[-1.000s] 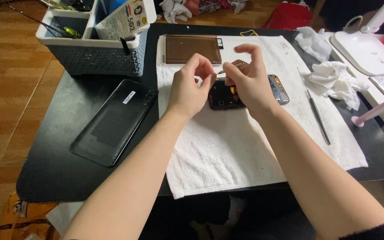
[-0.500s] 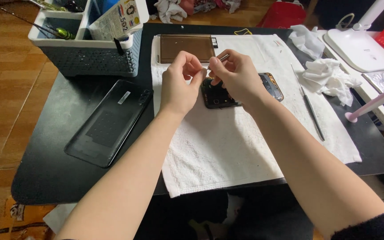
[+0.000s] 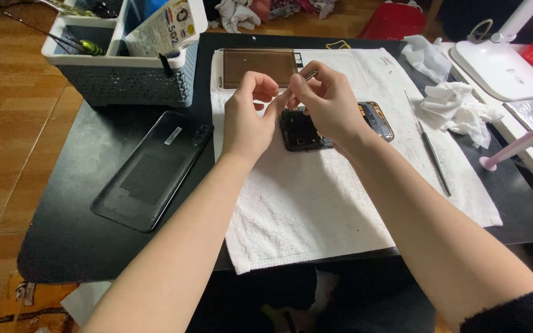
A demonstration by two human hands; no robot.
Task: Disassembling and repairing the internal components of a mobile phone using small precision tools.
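Opened phone (image 3: 306,132) on towel (image 3: 316,209) just beneath both hands, right fingers (image 3: 300,86) pinching tweezers (image 3: 308,74); left fingers (image 3: 265,92) curled, contents unclear

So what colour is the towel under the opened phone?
White, seen in the head view: the towel lies under the opened phone.

arms: bare forearms | right arm (image 3: 439,246): dark sleeve at elbow | hands: ungloved

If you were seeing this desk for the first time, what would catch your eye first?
The left hand and right hand meet fingertip to fingertip at mid-table, pinching a thin metal tool above an opened phone on a white towel. Left of the towel, a black back cover lies flat on the dark table.
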